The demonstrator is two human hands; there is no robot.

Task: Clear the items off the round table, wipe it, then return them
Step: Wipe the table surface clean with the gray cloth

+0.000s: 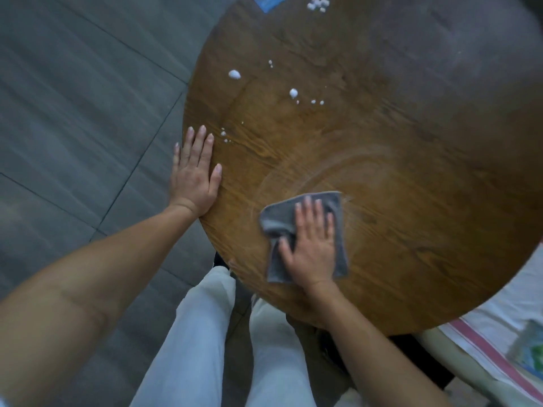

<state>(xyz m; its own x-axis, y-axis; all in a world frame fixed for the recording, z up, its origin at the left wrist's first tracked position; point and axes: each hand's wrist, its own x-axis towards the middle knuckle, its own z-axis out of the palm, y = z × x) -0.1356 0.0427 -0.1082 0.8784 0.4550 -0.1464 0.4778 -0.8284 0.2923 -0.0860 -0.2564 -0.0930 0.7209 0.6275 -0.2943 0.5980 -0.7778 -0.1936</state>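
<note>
The round wooden table (pixel 396 148) fills the upper right of the head view. A grey cloth (pixel 276 218) lies flat near its front edge, and my right hand (pixel 311 245) presses down on it with fingers spread. Curved wet streaks ring the wood just beyond the cloth. My left hand (pixel 194 174) rests flat and open on the table's left edge. White foam blobs (pixel 234 74) dot the surface further back, with a cluster of them (pixel 317 3) near the far rim.
A blue item (pixel 269 0) shows at the table's far edge, cut off by the frame. A surface covered with a white, pink-striped fabric (pixel 499 342) sits at the lower right, with a green-blue packet (pixel 529 348) on it. Grey floor tiles (pixel 73 113) lie to the left.
</note>
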